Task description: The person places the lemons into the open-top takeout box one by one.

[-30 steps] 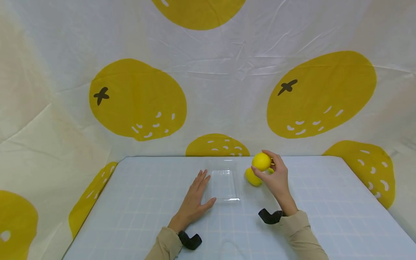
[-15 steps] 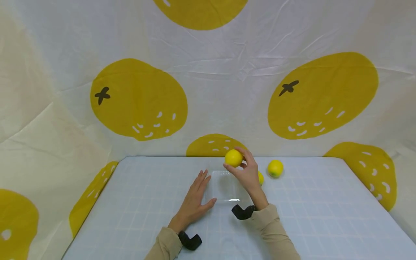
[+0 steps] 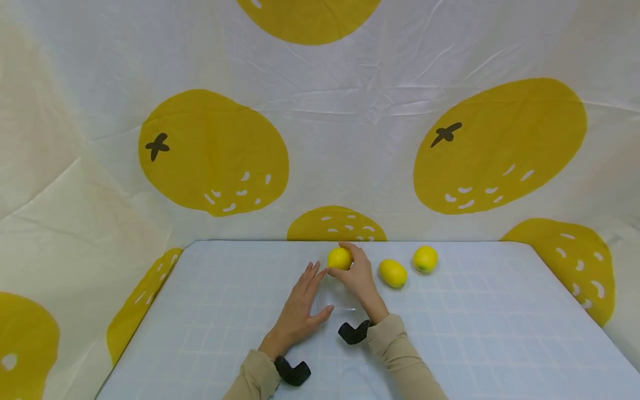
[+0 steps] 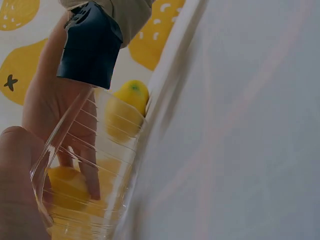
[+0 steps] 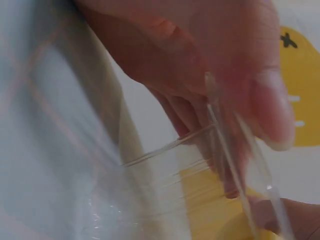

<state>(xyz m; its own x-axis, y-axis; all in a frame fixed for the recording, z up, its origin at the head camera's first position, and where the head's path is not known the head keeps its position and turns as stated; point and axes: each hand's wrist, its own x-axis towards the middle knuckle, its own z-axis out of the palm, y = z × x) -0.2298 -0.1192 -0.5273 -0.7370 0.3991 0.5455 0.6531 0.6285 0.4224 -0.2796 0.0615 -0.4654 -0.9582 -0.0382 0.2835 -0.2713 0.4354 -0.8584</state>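
My right hand (image 3: 359, 278) pinches a yellow lemon (image 3: 339, 259) between thumb and fingers at the far end of a clear plastic container (image 3: 340, 305). Seen through the container wall in the left wrist view, this lemon (image 4: 67, 187) sits low between the fingers; whether it touches the bottom I cannot tell. My left hand (image 3: 300, 308) lies along the container's left side, fingers straight, thumb spread toward the near edge. Right of the container, a second lemon (image 3: 393, 273) lies on the table, and a third lemon (image 3: 425, 259) stands farther back and right.
A pale checked cloth covers the table (image 3: 500, 322). Behind it hangs a white curtain (image 3: 350, 155) with large yellow fruit prints. Black curved pieces sit at both wrists, the left piece (image 3: 292, 371) and the right piece (image 3: 354, 333).
The right hand has carried its lemon leftward from beside the other two lemons, then down to the container's far end. The left hand has stayed in place.
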